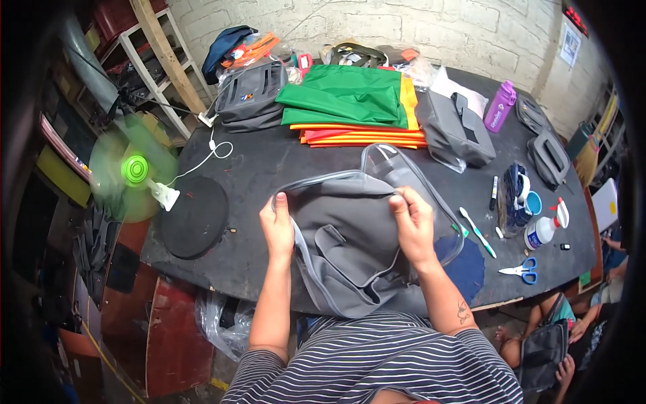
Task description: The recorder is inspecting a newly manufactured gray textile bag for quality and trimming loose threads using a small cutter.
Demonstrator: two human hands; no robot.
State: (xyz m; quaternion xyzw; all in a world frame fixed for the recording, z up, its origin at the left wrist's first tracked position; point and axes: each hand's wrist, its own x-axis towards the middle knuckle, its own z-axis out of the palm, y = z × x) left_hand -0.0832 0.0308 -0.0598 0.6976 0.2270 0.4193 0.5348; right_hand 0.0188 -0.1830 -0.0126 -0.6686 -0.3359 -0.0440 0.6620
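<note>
A grey fabric bag (356,215) lies spread wide at the table's near edge, its inside facing up. A pocket (346,259) shows within, and a zipper edge runs round its rim. My left hand (274,225) pinches the rim on the left, thumb uppermost. On the right, my right hand (414,222) grips the opposite edge, thumb on the fabric and the other fingers partly hidden. Beyond my right hand, a flap with a clear plastic panel (431,195) stretches out from the bag.
Folded green cloth (356,94) tops orange sheets between grey bags (250,97). At right are a purple bottle (500,108), toothbrush (479,232), marker (494,194), spray bottle (546,227) and scissors (521,271). A fan (134,170) spins at left. Someone sits at lower right.
</note>
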